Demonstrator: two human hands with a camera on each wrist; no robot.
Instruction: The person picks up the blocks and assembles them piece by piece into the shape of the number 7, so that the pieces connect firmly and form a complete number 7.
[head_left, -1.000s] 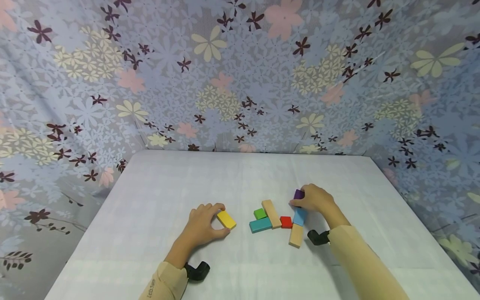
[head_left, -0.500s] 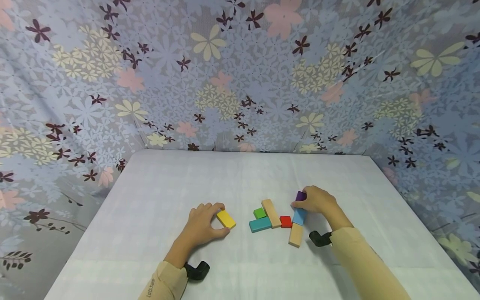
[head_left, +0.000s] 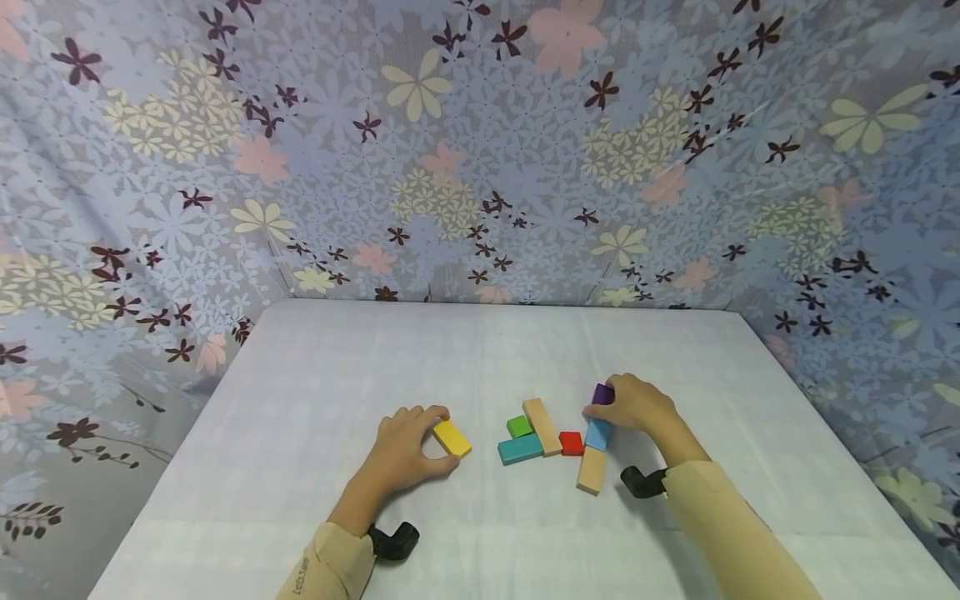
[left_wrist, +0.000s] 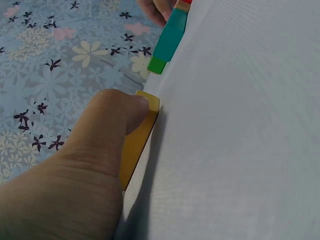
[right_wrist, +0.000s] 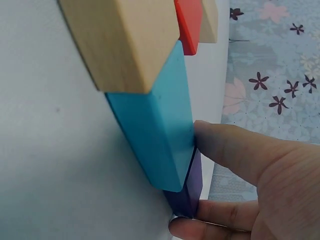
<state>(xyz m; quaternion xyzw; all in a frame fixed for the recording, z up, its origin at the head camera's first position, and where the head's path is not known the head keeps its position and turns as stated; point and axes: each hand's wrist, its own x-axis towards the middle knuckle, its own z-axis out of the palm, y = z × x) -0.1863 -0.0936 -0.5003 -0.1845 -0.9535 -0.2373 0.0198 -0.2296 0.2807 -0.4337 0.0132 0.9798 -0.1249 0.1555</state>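
Note:
My left hand (head_left: 408,450) grips a yellow block (head_left: 452,438) by its ends, thumb on the near end and a finger at the far end; the left wrist view shows the thumb pressed on the yellow block (left_wrist: 137,145). To the right, my right hand (head_left: 637,404) pinches a purple block (head_left: 602,395) between thumb and fingers. In the right wrist view the purple block (right_wrist: 192,187) sits at the end of a light blue block (right_wrist: 162,125), the thumb right by their joint. A plain wooden block (head_left: 592,471) continues that row on the near side.
Left of the row lies a red block (head_left: 572,443), then a long wooden block (head_left: 542,427), a green block (head_left: 519,427) and a teal block (head_left: 521,449). All rest on a white-covered table (head_left: 480,533) backed by a flowered cloth (head_left: 480,150).
My right hand has shifted slightly right and nearer with the purple block, which now lines up more closely with the light blue block. The left hand stays on the yellow block.

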